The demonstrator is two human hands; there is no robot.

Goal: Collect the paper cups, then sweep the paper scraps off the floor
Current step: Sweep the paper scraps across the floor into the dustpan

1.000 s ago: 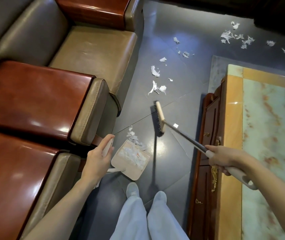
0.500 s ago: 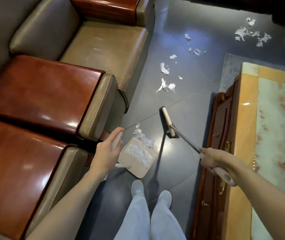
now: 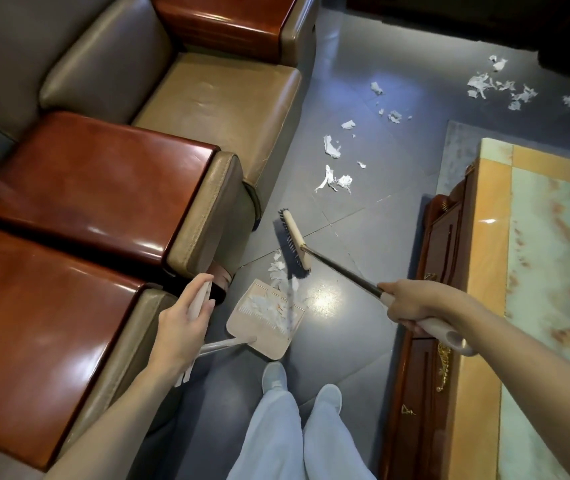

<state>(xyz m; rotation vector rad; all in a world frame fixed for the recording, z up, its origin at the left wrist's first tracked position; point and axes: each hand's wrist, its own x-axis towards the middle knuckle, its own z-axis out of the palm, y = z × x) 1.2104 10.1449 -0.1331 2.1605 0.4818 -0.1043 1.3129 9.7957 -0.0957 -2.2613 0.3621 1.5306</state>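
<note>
My left hand (image 3: 181, 323) grips the pale upright handle of a beige dustpan (image 3: 242, 327) that sits on the dark floor and holds white paper scraps. My right hand (image 3: 411, 304) grips the broom handle; the broom head (image 3: 294, 244) hovers just beyond the pan's mouth, bristles towards the pan. A few scraps (image 3: 276, 270) lie at the pan's lip. More scraps (image 3: 334, 180) lie farther up the floor, and another patch (image 3: 498, 86) lies at the far right. No paper cups are in view.
Leather armchairs with glossy red-brown armrests (image 3: 96, 174) line the left side. A wooden table with a marble top (image 3: 550, 271) stands on the right. A narrow strip of grey tiled floor (image 3: 363, 341) runs between them; my feet (image 3: 276, 375) stand just behind the pan.
The broom head has swung back towards the dustpan and now sits close to its mouth. My left hand and the pan have stayed in place.
</note>
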